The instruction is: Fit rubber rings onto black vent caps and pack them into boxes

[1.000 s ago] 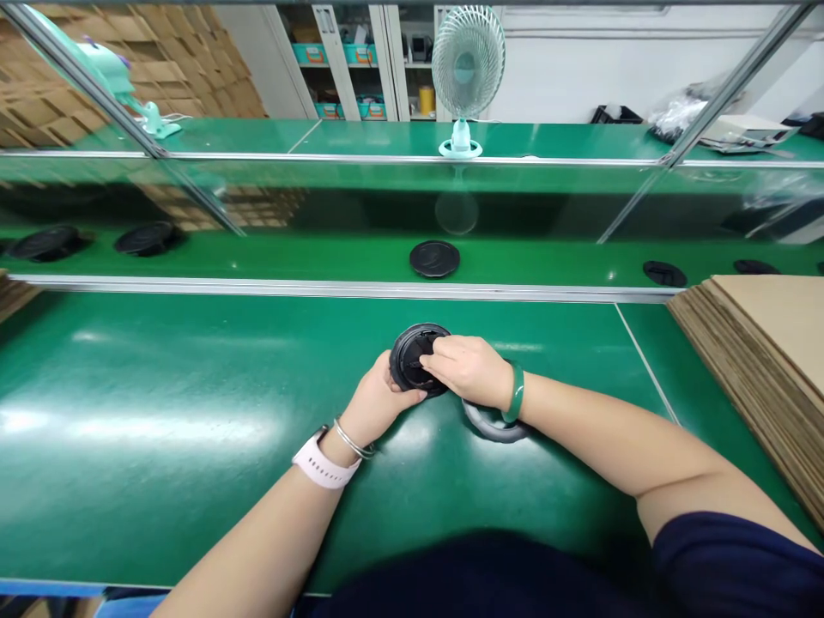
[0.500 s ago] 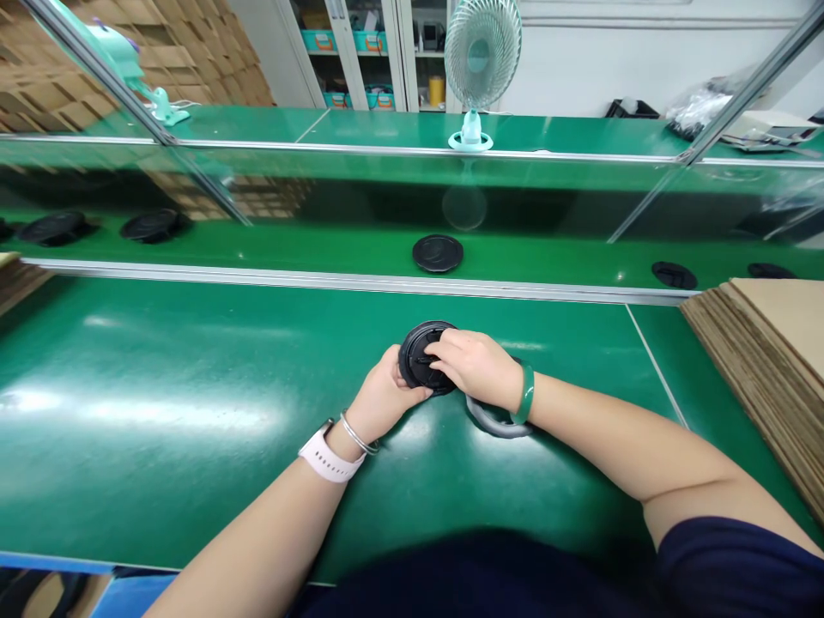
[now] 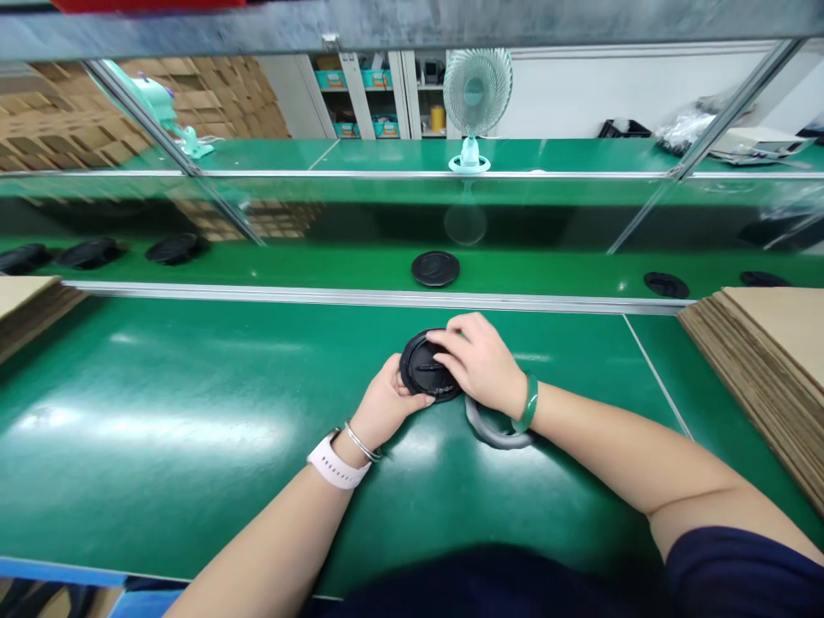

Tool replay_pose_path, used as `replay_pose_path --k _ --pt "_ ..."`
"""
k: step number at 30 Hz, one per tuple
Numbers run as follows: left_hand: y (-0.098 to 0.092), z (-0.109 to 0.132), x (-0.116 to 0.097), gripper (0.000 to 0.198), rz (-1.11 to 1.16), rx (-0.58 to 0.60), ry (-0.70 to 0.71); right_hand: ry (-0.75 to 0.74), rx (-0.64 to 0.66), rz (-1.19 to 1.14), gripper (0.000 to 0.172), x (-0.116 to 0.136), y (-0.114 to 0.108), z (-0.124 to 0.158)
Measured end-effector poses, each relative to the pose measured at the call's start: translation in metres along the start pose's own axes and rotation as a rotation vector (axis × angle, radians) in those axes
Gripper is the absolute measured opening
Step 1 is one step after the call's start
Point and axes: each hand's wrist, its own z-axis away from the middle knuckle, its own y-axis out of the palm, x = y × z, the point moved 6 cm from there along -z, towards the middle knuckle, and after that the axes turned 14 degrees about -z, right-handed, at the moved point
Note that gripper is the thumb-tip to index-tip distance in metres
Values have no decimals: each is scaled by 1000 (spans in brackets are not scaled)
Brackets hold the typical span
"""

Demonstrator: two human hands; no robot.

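Left hand [image 3: 386, 399] palm-up, grip curled under black round lid [image 3: 421, 365]; right hand [image 3: 480, 362] arched over, grip clamped on lid's top. Lid held between both, over green bench [image 3: 160, 515]. Grey rubber ring [image 3: 493, 427] on bench beneath right wrist.

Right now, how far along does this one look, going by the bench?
Seemingly done: several black discs lie on the far green ledge. In hand: another black disc, held by the left hand, the right hand on its face. Left: a grey ring lies unfitted on the green bench.
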Motion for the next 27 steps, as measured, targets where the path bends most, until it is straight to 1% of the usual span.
replay_pose_path --k 1,2,3,5,6,7,9,12,14,18,21,23,25,27 --pt "0 -1 -1 71 12 -1 11 61 -72 -59 34 -9 -6 0" --pt "0 -1 -1 71 14 6 20 138 -99 -128 36 -19 -7 0" --pt "0 -1 -1 72 1 16 28 226 -80 -202 33 -29 -4 0" --pt "0 -1 0 75 -78 23 57 395 21 -328 17 -47 8 1" --pt "-1 -1 0 78 -138 12 78 456 61 -368 9 -52 14 2" --pt "-2 0 0 80 -203 -8 100 495 79 -391 5 -56 19 3" --pt "-5 2 -1 78 -315 -46 132 521 61 -403 7 -56 22 3" --pt "-5 4 -4 63 -407 -63 146 537 30 -402 12 -52 23 3" --pt "-5 5 -8 56 -451 -77 152 550 19 -393 15 -51 23 4" --pt "-3 6 -14 50 -489 -103 149 533 5 -391 21 -50 25 4" --pt "-2 7 -14 48 -494 -111 148 526 -19 -369 25 -50 26 4" --pt "-3 6 -12 47 -504 -124 137 527 -28 -355 25 -52 25 4" --pt "-4 6 -10 44 -507 -145 125 541 20 -408 21 -54 26 5" --pt "-6 5 -9 43 -498 -160 117 546 128 -546 21 -54 29 6"
